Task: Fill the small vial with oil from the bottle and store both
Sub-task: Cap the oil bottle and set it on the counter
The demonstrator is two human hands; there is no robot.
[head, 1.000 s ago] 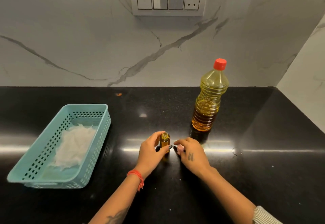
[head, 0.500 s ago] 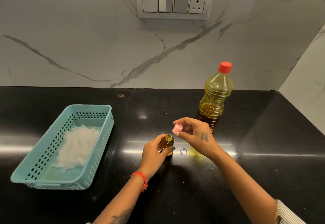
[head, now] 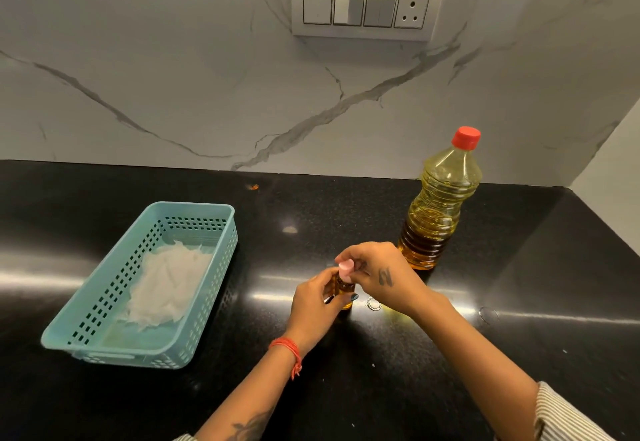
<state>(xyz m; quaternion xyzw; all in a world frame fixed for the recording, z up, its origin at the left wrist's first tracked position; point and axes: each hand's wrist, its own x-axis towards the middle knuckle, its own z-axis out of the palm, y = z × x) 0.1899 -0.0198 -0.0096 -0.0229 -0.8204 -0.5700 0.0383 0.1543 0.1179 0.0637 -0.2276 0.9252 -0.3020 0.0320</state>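
Left hand (head: pixel 317 305) grips the vial (head: pixel 344 290) upright on the counter (head: pixel 519 354); right hand (head: pixel 377 276) pinches a pink cap (head: pixel 345 269) onto it; the red-capped oil bottle (head: pixel 438 212) stands behind-right of the vial, the teal basket (head: pixel 194 347) well left; no readable writing.

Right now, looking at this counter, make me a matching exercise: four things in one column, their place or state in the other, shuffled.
1. oil bottle
2. small vial
3. pink cap
4. basket

A. left side, white paper inside
B. gripped by the left hand
C. upright, red cap on
D. pinched by the right hand at the vial's mouth

Pairs: 1-C, 2-B, 3-D, 4-A
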